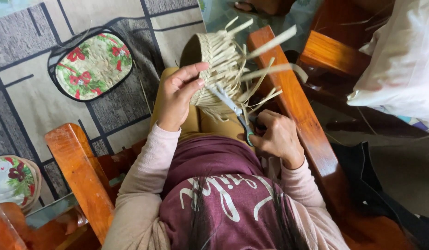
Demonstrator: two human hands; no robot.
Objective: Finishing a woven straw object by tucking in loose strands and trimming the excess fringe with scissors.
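Observation:
A small woven straw basket (209, 55) rests on my lap, with several loose pale strips (265, 71) sticking out of its rim toward the right. My left hand (177, 95) grips the basket's near side, fingers curled over the weave. My right hand (277, 136) holds a pair of scissors (235, 111) with dark green handles; the blades point up-left into the loose strip ends at the basket's edge. I sit in a wooden chair, wearing a maroon shirt with pink sleeves.
Wooden armrests (80, 171) (293, 102) flank me on both sides. An oval floral mat (94, 67) lies on the patterned grey rug at upper left; another floral piece (13, 178) is at lower left. A white cushion (399, 60) and dark cloth (376, 185) sit to the right.

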